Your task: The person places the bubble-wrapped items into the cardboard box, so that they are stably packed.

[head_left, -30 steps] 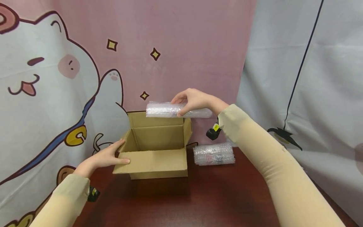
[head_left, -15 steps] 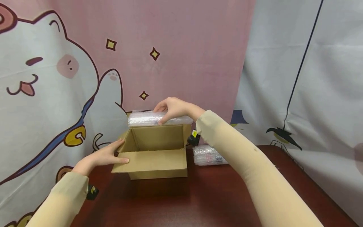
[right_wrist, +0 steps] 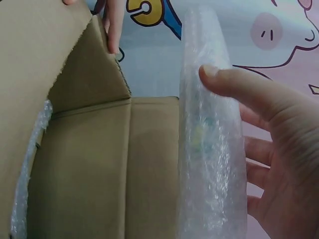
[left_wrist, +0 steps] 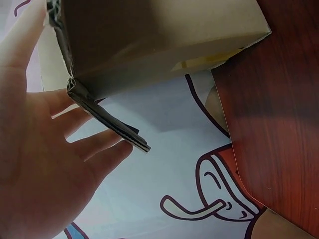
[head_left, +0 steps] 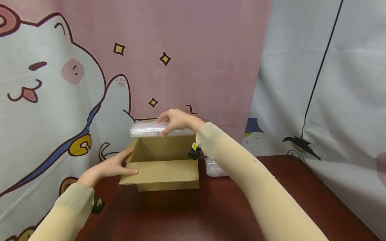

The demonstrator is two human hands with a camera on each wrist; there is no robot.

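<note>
My right hand pinches a bubble-wrapped package, thumb on the near side and fingers behind. It is level above the back of an open cardboard box; in the right wrist view, a faint green and yellow patch shows through the wrap. At the box's left corner, my left hand rests with its thumb on the front flap and its fingers along the outside of the left side flap. Those fingers look straight and spread in the left wrist view, their tips partly hidden by the flap.
Bubble wrap shows inside the box along one wall. Another bubble-wrapped package lies right of the box on the dark red table, partly hidden by my right sleeve. A printed curtain hangs close behind.
My right hand has carried the package left and down, from above the box's right side to low over its back edge. My left hand has stayed at the box corner.
</note>
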